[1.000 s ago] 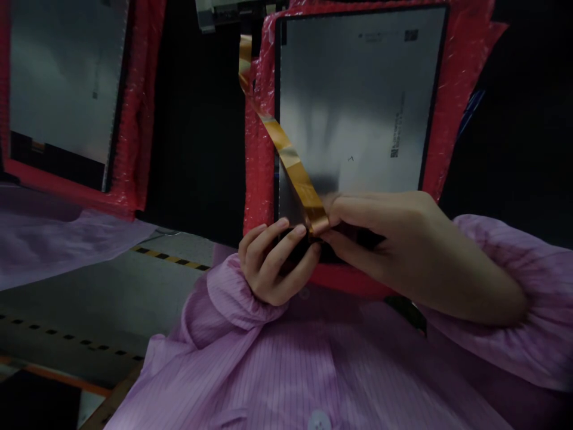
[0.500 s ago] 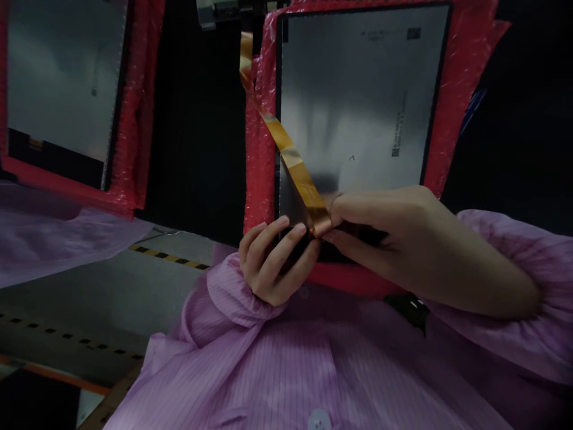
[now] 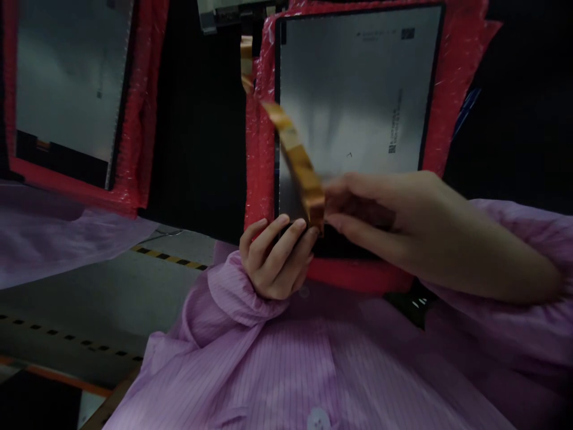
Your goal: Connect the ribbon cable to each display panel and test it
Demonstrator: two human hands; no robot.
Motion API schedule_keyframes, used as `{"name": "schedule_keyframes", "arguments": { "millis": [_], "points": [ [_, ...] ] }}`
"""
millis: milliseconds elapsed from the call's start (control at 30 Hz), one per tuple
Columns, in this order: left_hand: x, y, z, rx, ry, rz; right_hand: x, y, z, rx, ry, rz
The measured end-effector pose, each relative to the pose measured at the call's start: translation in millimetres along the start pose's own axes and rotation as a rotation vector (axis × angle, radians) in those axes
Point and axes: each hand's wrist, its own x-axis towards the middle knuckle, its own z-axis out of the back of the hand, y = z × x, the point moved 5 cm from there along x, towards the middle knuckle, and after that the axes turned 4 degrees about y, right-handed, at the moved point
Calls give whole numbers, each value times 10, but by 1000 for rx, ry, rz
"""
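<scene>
Amber flex cable [image 3: 298,155]: end pinched between right hand [image 3: 371,212] fingers, held taut across panel. Display panel [image 3: 353,101]: lower edge clasped by curled left hand [image 3: 275,260] fingers, steadied against the pull.

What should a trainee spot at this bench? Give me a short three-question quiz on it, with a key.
1. Multiple choice: what lines the edges of the display panel?
A. red bubble wrap
B. brown cardboard
C. white foam

2. True or false: an amber flexible ribbon cable crosses the panel's silver back.

3. Short answer: which arm shows bare skin above the wrist, that of the left hand or the right hand?

Key: 1. A; 2. True; 3. The right hand.
</scene>
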Motion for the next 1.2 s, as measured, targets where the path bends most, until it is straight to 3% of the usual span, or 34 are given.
{"name": "schedule_keyframes", "arguments": {
  "millis": [100,200,300,367,500,567,733,1000,1200],
  "points": [
    [-12,60,-1,-99,30,46,-56,3,171,-100,-128,-53],
    [-54,181,22,-311,20,163,-171,10,317,-376,-305,-96],
    [-98,299,81,-489,-2,344,-335,-14,289,-595,-379,-152],
    [-91,318,118,-527,60,422,-453,-55,187,-625,-381,-189],
    [-40,337,149,-389,250,494,-636,-187,-28,-493,-482,-259],
    [-9,373,149,-339,266,514,-677,-263,-117,-424,-534,-291],
    [69,423,135,-299,250,474,-725,-348,-250,-249,-638,-325],
    [43,461,75,-248,230,351,-732,-456,-253,39,-743,-325],
    [34,449,42,-235,104,298,-729,-536,-261,121,-784,-353]
  ]
}}
